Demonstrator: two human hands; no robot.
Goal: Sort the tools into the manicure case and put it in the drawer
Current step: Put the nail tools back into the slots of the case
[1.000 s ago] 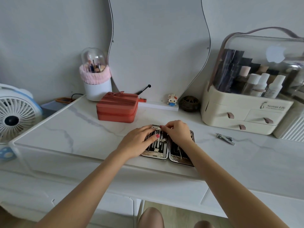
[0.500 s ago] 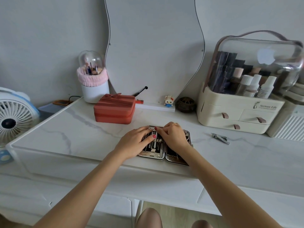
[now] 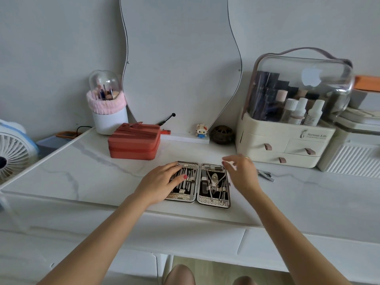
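manicure case [image 3: 213, 199] lies open; the right hand [image 3: 242, 173] has lifted off it, loose and empty, toward the nail clipper [image 3: 265, 174] just right of it. left hand [image 3: 162, 183] stays flat on the tools, so one tool remains.

Black-lined manicure case [image 3: 198, 199] with woven trim; coral box [image 3: 133, 144].

this is a dressing corner in a home: a white marble-look vanity table [image 3: 86, 171] stands against a plain wall under a wavy mirror [image 3: 181, 58]. at the far right sits a cosmetics organizer [image 3: 287, 140] with bottles, at the far left a brush holder [image 3: 108, 108] and a small fan [image 3: 12, 153].
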